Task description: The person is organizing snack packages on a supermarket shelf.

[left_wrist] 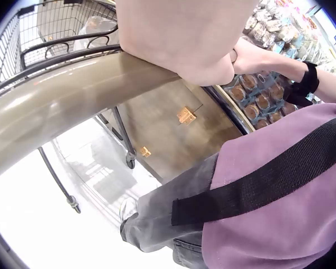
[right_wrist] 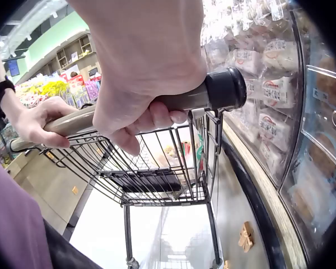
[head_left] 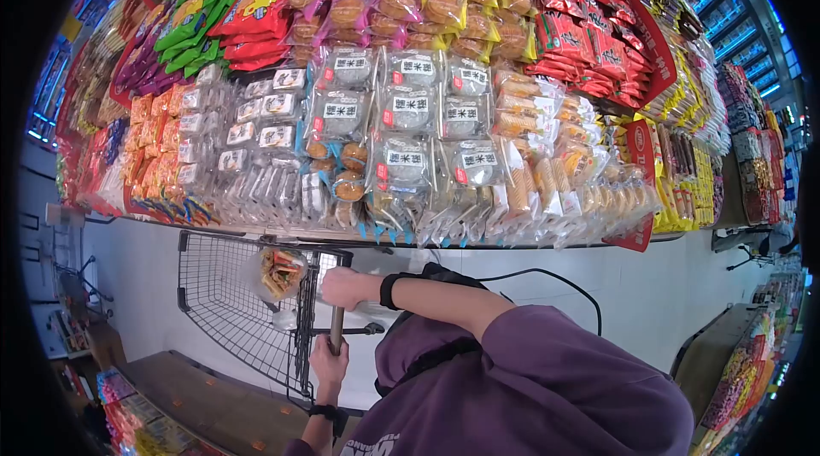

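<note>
Both hands are on the brown push handle (head_left: pixel 337 330) of a wire shopping cart (head_left: pixel 231 281). My right hand (head_left: pixel 348 287) grips the handle near its end, by the shelf; in the right wrist view its fingers (right_wrist: pixel 159 115) curl under the bar beside the black end cap (right_wrist: pixel 227 89). My left hand (head_left: pixel 329 362) holds the same handle further from the shelf. Clear bags of packaged snacks (head_left: pixel 282 272) lie in the cart, partly seen through the wires in the right wrist view.
A long display of packaged cakes (head_left: pixel 406 161) runs along the front, close beside the cart. Red packets (head_left: pixel 589 46) and green packets (head_left: pixel 192 20) are piled further back. Low brown stands (head_left: pixel 205 392) are behind on the left, with pale floor (head_left: pixel 137 285) between.
</note>
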The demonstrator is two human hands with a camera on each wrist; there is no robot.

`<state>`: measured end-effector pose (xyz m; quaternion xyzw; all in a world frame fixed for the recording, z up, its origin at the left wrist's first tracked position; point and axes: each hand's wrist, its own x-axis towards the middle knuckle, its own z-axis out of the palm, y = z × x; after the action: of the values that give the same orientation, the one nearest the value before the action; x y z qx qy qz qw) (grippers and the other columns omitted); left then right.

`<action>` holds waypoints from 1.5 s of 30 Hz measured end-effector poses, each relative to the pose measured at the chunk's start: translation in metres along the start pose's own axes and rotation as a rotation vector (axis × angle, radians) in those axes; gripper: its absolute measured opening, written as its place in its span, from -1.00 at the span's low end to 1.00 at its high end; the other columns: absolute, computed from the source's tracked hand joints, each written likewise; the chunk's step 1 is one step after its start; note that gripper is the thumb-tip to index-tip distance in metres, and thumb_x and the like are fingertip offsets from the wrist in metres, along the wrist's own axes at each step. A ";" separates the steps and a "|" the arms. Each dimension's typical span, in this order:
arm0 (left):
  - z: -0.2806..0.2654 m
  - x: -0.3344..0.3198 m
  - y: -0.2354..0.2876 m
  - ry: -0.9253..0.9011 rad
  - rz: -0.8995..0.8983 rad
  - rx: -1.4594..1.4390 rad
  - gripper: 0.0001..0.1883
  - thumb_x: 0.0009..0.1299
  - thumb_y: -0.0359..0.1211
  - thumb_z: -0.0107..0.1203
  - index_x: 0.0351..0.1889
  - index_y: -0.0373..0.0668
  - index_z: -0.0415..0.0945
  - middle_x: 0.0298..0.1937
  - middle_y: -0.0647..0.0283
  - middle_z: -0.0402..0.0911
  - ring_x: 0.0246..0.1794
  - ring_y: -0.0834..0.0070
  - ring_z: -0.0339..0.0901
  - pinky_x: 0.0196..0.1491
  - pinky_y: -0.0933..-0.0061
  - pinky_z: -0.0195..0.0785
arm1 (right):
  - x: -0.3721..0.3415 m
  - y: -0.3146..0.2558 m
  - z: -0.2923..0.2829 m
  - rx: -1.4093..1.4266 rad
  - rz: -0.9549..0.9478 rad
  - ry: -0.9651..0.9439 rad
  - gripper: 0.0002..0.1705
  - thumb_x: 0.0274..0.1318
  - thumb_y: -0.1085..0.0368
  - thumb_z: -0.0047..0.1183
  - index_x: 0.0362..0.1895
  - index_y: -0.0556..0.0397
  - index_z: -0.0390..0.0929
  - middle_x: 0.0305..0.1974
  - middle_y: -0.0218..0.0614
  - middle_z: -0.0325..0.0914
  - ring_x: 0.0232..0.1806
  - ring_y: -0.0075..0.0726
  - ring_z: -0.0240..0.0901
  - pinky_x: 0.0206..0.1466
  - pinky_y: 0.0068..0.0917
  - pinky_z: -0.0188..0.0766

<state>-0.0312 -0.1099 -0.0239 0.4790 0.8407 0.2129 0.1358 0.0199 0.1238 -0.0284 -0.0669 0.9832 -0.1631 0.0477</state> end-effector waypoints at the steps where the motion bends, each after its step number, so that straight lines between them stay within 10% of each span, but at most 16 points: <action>1: 0.000 0.002 -0.001 -0.004 -0.017 -0.005 -0.71 0.21 -0.30 0.30 -0.36 -0.20 0.37 -0.50 0.07 0.53 -0.57 0.05 0.51 -0.48 0.13 0.36 | 0.004 0.002 0.002 0.001 0.004 -0.020 -0.83 -0.50 0.26 0.27 -0.63 0.00 0.67 -0.58 -0.23 0.62 -0.46 -0.04 0.62 -0.43 -0.23 0.54; 21: -0.028 0.030 -0.035 0.013 -0.124 -0.031 -0.52 0.27 -0.08 0.30 -0.63 -0.25 0.36 -0.71 0.08 0.40 -0.72 0.11 0.41 -0.58 0.19 0.24 | 0.067 0.008 -0.019 0.050 0.052 -0.268 -0.84 -0.43 0.28 0.25 -0.56 -0.03 0.71 -0.47 -0.24 0.67 -0.30 -0.10 0.66 -0.21 -0.27 0.59; 45: -0.074 0.070 -0.143 -0.064 -0.117 -0.176 -0.71 0.10 -0.28 0.31 -0.31 -0.23 0.52 -0.45 0.00 0.61 -0.41 0.00 0.59 -0.32 0.10 0.45 | 0.174 -0.003 -0.037 -0.100 0.094 -0.245 -0.78 -0.36 0.17 0.27 -0.50 -0.03 0.69 -0.46 -0.24 0.67 -0.33 -0.09 0.65 -0.26 -0.23 0.58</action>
<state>-0.2054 -0.1307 -0.0312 0.4217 0.8406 0.2623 0.2162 -0.1561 0.1068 -0.0053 -0.0427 0.9789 -0.1020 0.1717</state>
